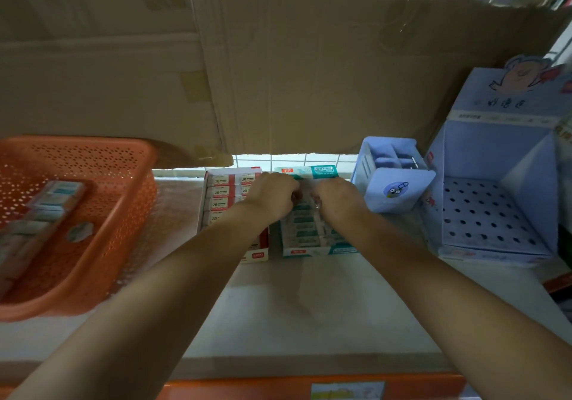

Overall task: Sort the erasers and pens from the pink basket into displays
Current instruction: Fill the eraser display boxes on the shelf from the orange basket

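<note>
Head view: our left hand [272, 197] and right hand [335, 198] meet over the teal eraser box [305, 240], fingers' grip unclear to us; shoving could jumble rows

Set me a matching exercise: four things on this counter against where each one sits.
Things:
1 basket
2 red-trimmed eraser box
3 teal-trimmed eraser box
4 blue holed display

Places:
a far right
b far left
c just left of the small blue holder
d between 1 and 3

Pairs: 1-b, 2-d, 3-c, 4-a
</note>
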